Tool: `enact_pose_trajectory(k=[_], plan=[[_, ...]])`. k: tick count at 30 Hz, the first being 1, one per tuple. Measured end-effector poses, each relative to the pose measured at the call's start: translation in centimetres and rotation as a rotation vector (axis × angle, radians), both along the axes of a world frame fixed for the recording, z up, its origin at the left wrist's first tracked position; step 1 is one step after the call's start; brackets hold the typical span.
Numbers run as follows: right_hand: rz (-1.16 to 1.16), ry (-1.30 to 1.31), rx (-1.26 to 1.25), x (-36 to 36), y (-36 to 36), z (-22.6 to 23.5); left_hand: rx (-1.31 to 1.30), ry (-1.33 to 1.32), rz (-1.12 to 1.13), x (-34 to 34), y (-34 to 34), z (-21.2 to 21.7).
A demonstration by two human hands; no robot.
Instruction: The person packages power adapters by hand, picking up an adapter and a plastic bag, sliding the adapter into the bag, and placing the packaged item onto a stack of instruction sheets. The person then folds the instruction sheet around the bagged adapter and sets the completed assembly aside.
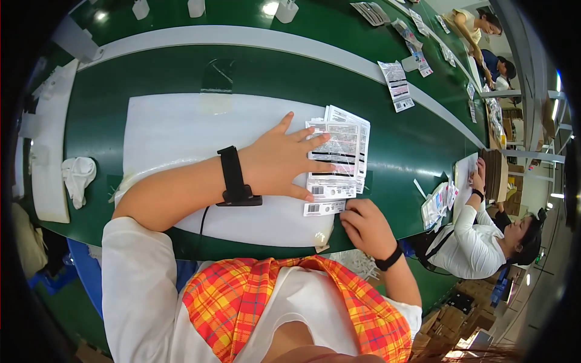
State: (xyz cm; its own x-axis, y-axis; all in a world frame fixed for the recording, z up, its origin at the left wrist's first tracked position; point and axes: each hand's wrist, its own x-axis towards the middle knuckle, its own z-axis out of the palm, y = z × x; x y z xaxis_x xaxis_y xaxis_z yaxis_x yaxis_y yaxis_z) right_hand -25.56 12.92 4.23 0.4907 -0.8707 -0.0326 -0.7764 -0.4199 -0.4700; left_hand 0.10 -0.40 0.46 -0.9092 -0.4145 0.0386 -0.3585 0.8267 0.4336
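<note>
A small stack of flat white printed packets (pixel 346 148) lies on the right part of a white foam sheet (pixel 175 130), its edges fanned unevenly. My left hand (pixel 287 158) is open, fingers spread, with the fingertips resting on the top packet. Below that packet the barcoded lower strip of another packet (pixel 321 208) shows; the rest of it is covered. At this strip's right end my right hand (pixel 366 227) is closed, thumb and curled fingers at the packet's edge. Black bands circle both wrists.
A white cloth (pixel 78 180) lies at the left of the green table. Beyond a pale rail (pixel 242 37), more packets (pixel 396 86) lie on a green surface. To the right, a co-worker (pixel 478 236) sits by another packet pile (pixel 437 204).
</note>
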Motion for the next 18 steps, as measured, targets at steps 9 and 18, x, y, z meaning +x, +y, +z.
enact_pose_trajectory(k=[9, 18], plan=[[-0.208, -0.254, 0.011, -1.1, -9.9, 7.9, -0.198, 0.177, -0.006, -0.2, 1.2, -0.1], [-0.590, -0.649, 0.120, 9.2, -38.5, -4.7, -0.098, 0.093, -0.235, -1.8, 2.0, 2.0]])
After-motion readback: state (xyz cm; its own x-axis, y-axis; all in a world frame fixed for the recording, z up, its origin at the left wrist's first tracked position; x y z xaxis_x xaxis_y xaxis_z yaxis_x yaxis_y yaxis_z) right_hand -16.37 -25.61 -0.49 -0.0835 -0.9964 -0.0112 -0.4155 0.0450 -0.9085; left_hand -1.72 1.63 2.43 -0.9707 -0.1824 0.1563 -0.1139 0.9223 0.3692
